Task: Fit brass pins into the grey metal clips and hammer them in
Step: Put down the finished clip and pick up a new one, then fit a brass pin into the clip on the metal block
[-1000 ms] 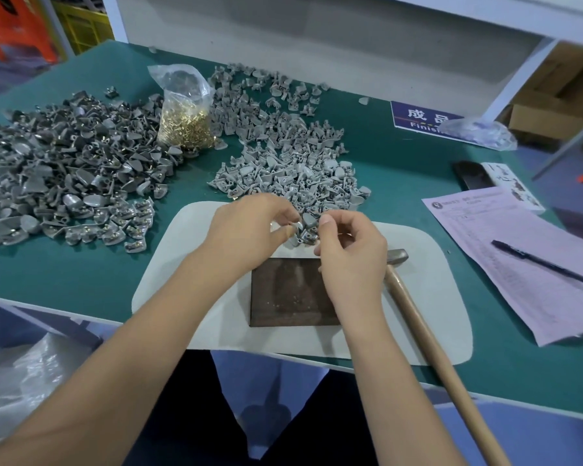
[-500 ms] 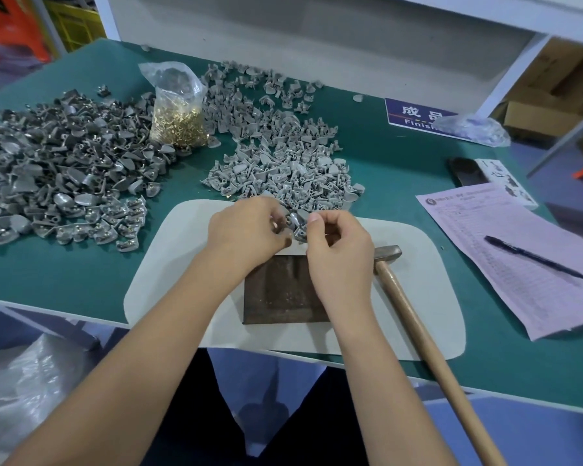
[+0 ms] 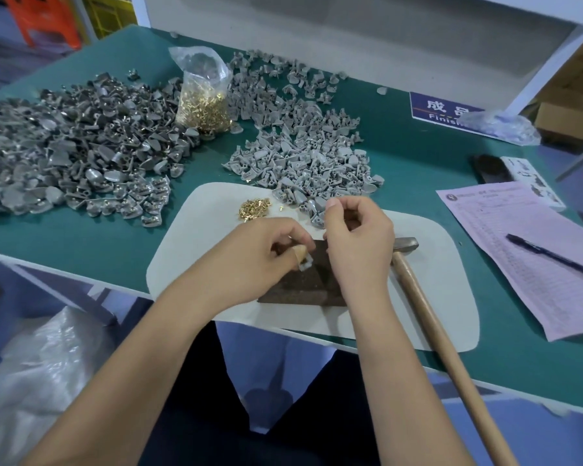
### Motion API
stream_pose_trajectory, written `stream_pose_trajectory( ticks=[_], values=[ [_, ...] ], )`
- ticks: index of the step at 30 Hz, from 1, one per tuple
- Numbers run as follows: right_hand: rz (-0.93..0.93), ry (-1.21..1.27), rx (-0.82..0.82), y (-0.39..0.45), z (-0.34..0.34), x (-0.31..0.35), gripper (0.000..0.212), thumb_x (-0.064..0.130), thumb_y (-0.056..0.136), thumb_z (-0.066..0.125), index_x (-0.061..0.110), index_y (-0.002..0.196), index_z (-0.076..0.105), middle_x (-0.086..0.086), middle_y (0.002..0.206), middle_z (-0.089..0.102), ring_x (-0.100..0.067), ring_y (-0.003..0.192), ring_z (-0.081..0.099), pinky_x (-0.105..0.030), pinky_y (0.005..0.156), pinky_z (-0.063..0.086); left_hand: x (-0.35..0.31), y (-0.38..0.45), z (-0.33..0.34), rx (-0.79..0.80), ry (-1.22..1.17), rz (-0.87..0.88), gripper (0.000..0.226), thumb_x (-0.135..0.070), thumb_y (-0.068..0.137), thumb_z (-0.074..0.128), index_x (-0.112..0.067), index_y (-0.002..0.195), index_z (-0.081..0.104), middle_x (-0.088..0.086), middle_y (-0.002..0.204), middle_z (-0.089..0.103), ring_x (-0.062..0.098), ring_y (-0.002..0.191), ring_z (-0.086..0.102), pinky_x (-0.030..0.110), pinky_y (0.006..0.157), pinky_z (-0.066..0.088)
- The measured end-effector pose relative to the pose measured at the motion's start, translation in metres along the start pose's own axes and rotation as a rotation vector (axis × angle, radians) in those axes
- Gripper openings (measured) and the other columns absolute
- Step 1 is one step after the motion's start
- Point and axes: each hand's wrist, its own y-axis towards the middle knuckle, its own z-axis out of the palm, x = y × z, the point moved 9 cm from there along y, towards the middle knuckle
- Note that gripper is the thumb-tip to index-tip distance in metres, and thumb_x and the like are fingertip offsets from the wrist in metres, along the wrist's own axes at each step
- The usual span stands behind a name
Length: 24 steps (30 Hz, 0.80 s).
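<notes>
Pinched clip (image 3: pixel 306 264) in left hand (image 3: pixel 260 250) over block (image 3: pixel 303 280); right hand (image 3: pixel 357 237) curled, contents unclear; best kept flat for hammering.

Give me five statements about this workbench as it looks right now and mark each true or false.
1. The left hand pinches a grey clip over the dark block. True.
2. The hammer is gripped in the right hand. False: it lies on the white mat, beside that hand.
3. A bag of brass pins stands between two clip piles. True.
4. The pen lies on the green tabletop. False: it lies on the pink sheet.
5. Loose brass pins sit on the mat. True.
</notes>
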Motion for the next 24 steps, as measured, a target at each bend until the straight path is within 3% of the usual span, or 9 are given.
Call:
stream_pose_trajectory(
  ticks=[2, 5, 8, 10, 14, 17, 20, 24],
  values=[
    [0.03, 0.111, -0.022, 0.0, -0.004, -0.001, 0.013, 0.022, 0.097, 0.065, 0.019, 0.085, 0.068, 0.003, 0.072, 0.068, -0.025, 0.069, 0.066, -0.043, 0.061, 0.056, 0.0, 0.001, 0.004, 0.05, 0.138, -0.017, 0.015, -0.021, 0.098, 0.058, -0.033, 0.102, 0.065, -0.008, 0.081, 0.067, 0.007, 0.062, 0.052, 0.036, 0.067, 0.049],
    [0.05, 0.198, -0.005, 0.0, -0.008, 0.0, 0.012, 0.02, 0.097, 0.066, 0.017, 0.086, 0.069, 0.002, 0.069, 0.065, -0.019, 0.058, 0.061, -0.03, 0.044, 0.048, -0.003, 0.003, 0.005, 0.09, 0.258, -0.042, 0.009, -0.025, 0.101, 0.053, -0.03, 0.107, 0.058, -0.008, 0.081, 0.062, 0.01, 0.071, 0.056, 0.038, 0.072, 0.051],
    [0.014, 0.149, 0.077, -0.002, -0.009, 0.001, 0.009, 0.023, 0.094, 0.07, 0.024, 0.085, 0.071, 0.006, 0.072, 0.067, -0.016, 0.063, 0.061, -0.028, 0.056, 0.049, -0.004, 0.001, -0.008, -0.005, 0.322, -0.039, 0.009, -0.025, 0.103, 0.046, -0.027, 0.101, 0.054, -0.007, 0.078, 0.062, 0.015, 0.074, 0.057, 0.037, 0.069, 0.047],
    [-0.054, 0.071, 0.111, -0.005, -0.014, 0.004, 0.009, 0.025, 0.091, 0.073, 0.029, 0.083, 0.072, 0.011, 0.077, 0.071, -0.009, 0.071, 0.064, -0.022, 0.068, 0.049, -0.005, -0.007, -0.014, -0.087, 0.256, -0.024, 0.012, -0.033, 0.102, 0.045, -0.028, 0.095, 0.054, -0.007, 0.077, 0.064, 0.009, 0.072, 0.057, 0.038, 0.07, 0.049],
    [-0.129, -0.076, 0.309, -0.017, -0.015, 0.006, 0.006, 0.024, 0.089, 0.071, 0.027, 0.084, 0.073, 0.014, 0.081, 0.072, -0.008, 0.074, 0.065, -0.024, 0.07, 0.051, -0.006, -0.028, -0.002, -0.137, 0.204, -0.011, 0.025, -0.053, 0.083, 0.065, -0.033, 0.095, 0.056, -0.014, 0.085, 0.058, -0.003, 0.079, 0.052, 0.023, 0.07, 0.045],
    [-0.193, -0.189, 0.414, -0.027, -0.013, 0.013, 0.007, 0.021, 0.087, 0.071, 0.027, 0.084, 0.072, 0.016, 0.078, 0.069, -0.007, 0.071, 0.06, -0.027, 0.071, 0.052, -0.006, -0.031, -0.001, -0.189, 0.239, 0.029, 0.013, -0.034, 0.086, 0.072, -0.033, 0.094, 0.062, -0.014, 0.087, 0.054, -0.001, 0.081, 0.051, 0.025, 0.073, 0.046],
    [-0.254, -0.303, 0.496, -0.035, -0.008, 0.023, 0.006, 0.023, 0.086, 0.073, 0.029, 0.084, 0.072, 0.016, 0.08, 0.067, -0.008, 0.075, 0.06, -0.033, 0.071, 0.053, -0.005, -0.029, -0.005, -0.212, 0.235, 0.043, 0.01, -0.024, 0.087, 0.074, -0.031, 0.092, 0.07, -0.013, 0.082, 0.056, 0.0, 0.077, 0.053, 0.017, 0.067, 0.038],
    [-0.35, -0.445, 0.548, -0.042, 0.002, 0.035, 0.002, 0.025, 0.086, 0.074, 0.027, 0.086, 0.073, 0.015, 0.078, 0.062, -0.005, 0.074, 0.053, -0.034, 0.07, 0.05, -0.006, -0.028, -0.007, -0.182, 0.22, 0.088, 0.011, -0.019, 0.086, 0.076, -0.03, 0.088, 0.073, -0.009, 0.078, 0.057, 0.005, 0.076, 0.053, 0.025, 0.068, 0.04]
  ],
)
